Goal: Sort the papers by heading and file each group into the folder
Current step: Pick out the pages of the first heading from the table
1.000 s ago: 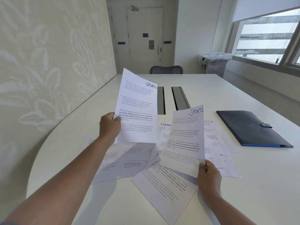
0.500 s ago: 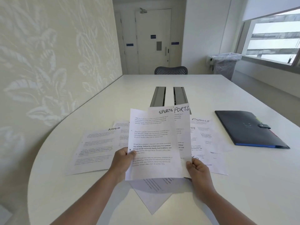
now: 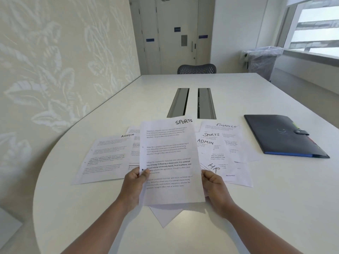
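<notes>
While raised over the table (image 3: 256, 208), SPORTS sheet (image 3: 170, 162) pinched by left hand (image 3: 134, 182) fingers, right hand (image 3: 213, 184) fingers; folder (image 3: 282, 136) apart

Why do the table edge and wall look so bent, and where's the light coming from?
Head view: the wide-angle lens bows the table edge and wall; daylight enters from the window at right, throwing a soft shadow below the held paper; small print is blurry.
</notes>
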Tool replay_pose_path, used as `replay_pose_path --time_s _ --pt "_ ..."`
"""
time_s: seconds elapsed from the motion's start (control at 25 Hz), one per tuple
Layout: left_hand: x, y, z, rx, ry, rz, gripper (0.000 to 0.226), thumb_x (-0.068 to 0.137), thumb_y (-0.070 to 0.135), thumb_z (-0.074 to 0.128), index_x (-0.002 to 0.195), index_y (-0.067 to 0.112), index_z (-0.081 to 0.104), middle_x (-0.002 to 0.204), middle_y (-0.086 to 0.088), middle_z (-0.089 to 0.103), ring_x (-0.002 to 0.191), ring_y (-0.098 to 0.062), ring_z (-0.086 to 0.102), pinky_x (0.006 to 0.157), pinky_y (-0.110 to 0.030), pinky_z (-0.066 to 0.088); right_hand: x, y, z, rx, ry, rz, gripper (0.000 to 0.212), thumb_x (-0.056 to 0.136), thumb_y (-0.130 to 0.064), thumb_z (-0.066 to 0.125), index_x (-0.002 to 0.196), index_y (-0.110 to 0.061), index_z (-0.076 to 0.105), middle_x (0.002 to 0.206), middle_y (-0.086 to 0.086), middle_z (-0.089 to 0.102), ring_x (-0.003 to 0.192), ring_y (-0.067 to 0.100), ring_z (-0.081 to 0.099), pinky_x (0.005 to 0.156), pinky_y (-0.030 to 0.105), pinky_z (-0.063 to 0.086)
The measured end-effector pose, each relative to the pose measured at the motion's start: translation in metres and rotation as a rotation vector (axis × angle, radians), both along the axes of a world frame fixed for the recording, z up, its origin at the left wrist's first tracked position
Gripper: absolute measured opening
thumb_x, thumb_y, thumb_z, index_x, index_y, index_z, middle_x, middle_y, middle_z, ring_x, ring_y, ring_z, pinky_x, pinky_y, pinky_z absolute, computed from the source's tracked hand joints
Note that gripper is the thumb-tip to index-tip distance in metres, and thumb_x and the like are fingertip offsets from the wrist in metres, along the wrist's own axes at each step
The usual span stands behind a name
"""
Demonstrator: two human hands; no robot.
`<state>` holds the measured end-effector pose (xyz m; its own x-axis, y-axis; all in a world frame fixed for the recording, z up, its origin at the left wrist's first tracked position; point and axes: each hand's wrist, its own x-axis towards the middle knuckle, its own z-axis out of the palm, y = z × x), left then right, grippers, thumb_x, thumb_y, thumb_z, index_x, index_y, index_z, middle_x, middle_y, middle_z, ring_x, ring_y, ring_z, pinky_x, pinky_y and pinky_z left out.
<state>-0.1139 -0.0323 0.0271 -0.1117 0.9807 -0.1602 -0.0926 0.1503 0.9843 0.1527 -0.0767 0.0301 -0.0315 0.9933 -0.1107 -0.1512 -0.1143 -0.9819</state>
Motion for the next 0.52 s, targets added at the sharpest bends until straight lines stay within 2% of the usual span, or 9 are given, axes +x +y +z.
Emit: replay_pose_path --time_s 0.08,0.2,0.24,0.28,0.32,0.36,0.44,0.52 --pt "-0.001 0.001 -0.001 0.009 -0.024 0.007 0.018 0.099 0.015 0.065 0.108 0.000 0.071 0.106 -0.012 0.078 0.098 -0.030 0.074 0.085 -0.044 0.060 0.000 0.002 -0.003 0.000 0.014 0.017 0.031 0.110 -0.016 0.046 0.106 0.001 0.072 0.102 0.020 0.077 0.086 0.029 0.072 0.073 0.037 0.057" --pt "0.002 0.001 -0.004 0.023 -0.019 0.043 0.010 0.098 0.014 0.067 0.091 0.006 0.069 0.099 -0.007 0.078 0.091 -0.024 0.071 0.084 -0.041 0.059 0.002 0.005 -0.006 0.011 -0.012 0.049 0.059 0.106 -0.049 0.052 0.108 0.009 0.065 0.096 0.018 0.073 0.082 0.028 0.066 0.071 0.036 0.049" --pt "0.003 0.000 -0.005 0.033 -0.011 0.051 0.012 0.098 0.014 0.067 0.088 0.007 0.068 0.097 -0.006 0.078 0.091 -0.023 0.070 0.085 -0.041 0.058 0.003 0.006 -0.008 0.022 -0.027 0.064 0.053 0.105 -0.046 0.056 0.110 0.006 0.067 0.101 0.018 0.076 0.087 0.030 0.069 0.073 0.037 0.051" --pt "0.003 0.000 -0.006 0.042 -0.012 0.055 0.013 0.097 0.015 0.069 0.089 0.005 0.068 0.098 -0.007 0.077 0.092 -0.023 0.069 0.087 -0.042 0.056 0.003 0.006 -0.010 0.033 -0.045 0.072 0.038 0.106 -0.034 0.058 0.112 0.001 0.070 0.107 0.014 0.078 0.095 0.032 0.073 0.077 0.038 0.056" --pt "0.002 0.000 -0.006 0.051 -0.017 0.059 0.018 0.095 0.019 0.072 0.093 0.002 0.068 0.100 -0.009 0.076 0.094 -0.024 0.067 0.091 -0.045 0.055 0.003 0.006 -0.011 0.048 -0.069 0.076 0.023 0.106 -0.022 0.058 0.113 -0.005 0.072 0.110 0.010 0.079 0.102 0.032 0.075 0.083 0.041 0.059" --pt "0.001 0.001 -0.007 0.057 -0.026 0.060 0.025 0.094 0.021 0.074 0.099 -0.002 0.067 0.103 -0.011 0.075 0.096 -0.026 0.067 0.094 -0.048 0.054 0.002 0.006 -0.012 0.056 -0.111 0.065 0.019 0.106 -0.013 0.056 0.114 -0.009 0.073 0.111 0.006 0.079 0.105 0.031 0.075 0.089 0.044 0.060" --pt "0.000 0.000 -0.009 0.056 -0.042 0.050 0.029 0.093 0.022 0.074 0.106 -0.003 0.066 0.108 -0.015 0.074 0.098 -0.029 0.067 0.097 -0.055 0.053 0.001 0.005 -0.013 0.067 -0.176 0.059 0.023 0.106 -0.008 0.053 0.113 -0.015 0.074 0.109 0.001 0.080 0.103 0.027 0.075 0.094 0.048 0.059" --pt "0.002 -0.002 -0.008 0.062 -0.043 0.017 0.028 0.094 0.018 0.072 0.110 -0.003 0.065 0.110 -0.012 0.075 0.101 -0.029 0.069 0.097 -0.056 0.055 0.000 0.003 -0.011 0.072 -0.197 0.038 0.025 0.107 -0.006 0.051 0.111 -0.016 0.074 0.107 0.000 0.080 0.099 0.023 0.076 0.093 0.046 0.058"
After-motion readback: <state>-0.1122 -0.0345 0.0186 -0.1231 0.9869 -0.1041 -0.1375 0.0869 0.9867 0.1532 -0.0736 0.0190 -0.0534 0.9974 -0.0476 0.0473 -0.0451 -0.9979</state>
